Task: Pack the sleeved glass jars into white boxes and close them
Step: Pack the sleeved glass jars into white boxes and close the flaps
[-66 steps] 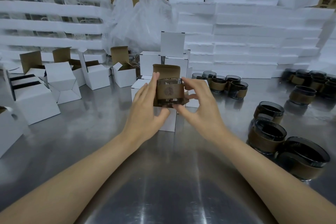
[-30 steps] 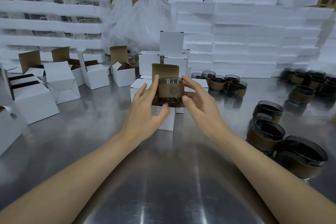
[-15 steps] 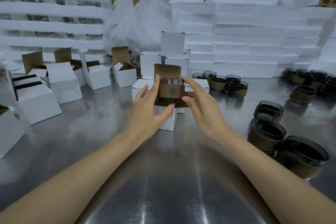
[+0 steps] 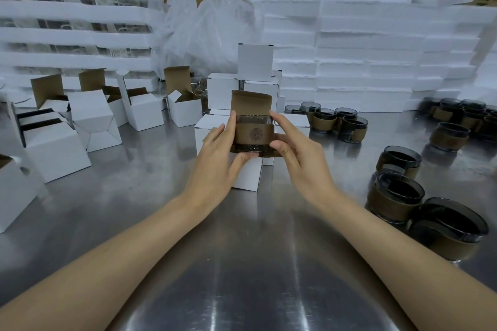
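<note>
- Head view: the left hand [image 4: 215, 166] and right hand [image 4: 301, 158] each pinch the sleeved glass jar [image 4: 254, 134] from a side, thumbs low, over the open white box [image 4: 248, 174] on the counter [image 4: 242, 263].
- Step, as I judge it: seating the jar. Next it must go straight down, and then the brown lid flap [image 4: 251, 102] folds shut.
- Open room lies toward the near counter; loose jars [image 4: 398, 193] crowd the right, open boxes [image 4: 94, 121] the left.

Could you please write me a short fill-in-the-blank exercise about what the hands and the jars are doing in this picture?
1. Both hands, the left hand and the right hand, hold one sleeved ____.
2. Its sleeve is coloured ____.
3. The flap of the box stands ____.
4. The table is made of ____.

Missing words: jar; brown; open; metal
</note>
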A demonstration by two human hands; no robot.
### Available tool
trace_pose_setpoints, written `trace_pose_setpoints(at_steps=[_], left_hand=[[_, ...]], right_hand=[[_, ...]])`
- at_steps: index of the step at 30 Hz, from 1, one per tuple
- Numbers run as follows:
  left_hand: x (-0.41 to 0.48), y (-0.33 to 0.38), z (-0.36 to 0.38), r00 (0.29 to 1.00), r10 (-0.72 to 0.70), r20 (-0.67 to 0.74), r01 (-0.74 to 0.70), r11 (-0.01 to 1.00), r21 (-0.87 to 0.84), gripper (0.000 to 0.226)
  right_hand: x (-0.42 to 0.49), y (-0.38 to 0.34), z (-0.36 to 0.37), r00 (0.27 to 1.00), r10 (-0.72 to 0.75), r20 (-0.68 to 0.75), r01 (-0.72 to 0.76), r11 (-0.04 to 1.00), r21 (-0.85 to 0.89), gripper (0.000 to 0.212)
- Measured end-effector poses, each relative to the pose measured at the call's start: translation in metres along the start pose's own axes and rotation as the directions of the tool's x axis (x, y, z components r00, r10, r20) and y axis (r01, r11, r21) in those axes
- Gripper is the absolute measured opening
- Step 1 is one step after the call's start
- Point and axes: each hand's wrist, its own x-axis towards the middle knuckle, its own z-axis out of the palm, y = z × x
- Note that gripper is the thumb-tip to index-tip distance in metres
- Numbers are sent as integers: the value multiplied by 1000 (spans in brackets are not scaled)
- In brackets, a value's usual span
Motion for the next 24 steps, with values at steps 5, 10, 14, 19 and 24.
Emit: trace_pose_setpoints(at_steps=[5, 10, 14, 19, 24], left_hand=[[0, 0, 1, 999, 36, -30, -36, 999, 19, 76], [-1, -1, 2, 998, 52, -46, -50, 998, 31, 75], [-1, -1, 2, 997, 55, -49, -53, 998, 31, 76], [-2, 0, 2, 997, 65, -53, -64, 998, 21, 76], [-1, 1, 1, 999, 17, -46, -19, 999, -46, 78]], right_hand=[[0, 0, 2, 1000, 0, -19, 0, 1000, 16, 43], [0, 0, 3, 1000, 3, -28, -2, 1000, 24, 43], [0, -1, 3, 1000, 6, -28, -6, 1000, 16, 43], [1, -1, 3, 1000, 0, -27, 0, 1000, 6, 42], [0, -3, 3, 999, 33, -3, -32, 999, 32, 43]])
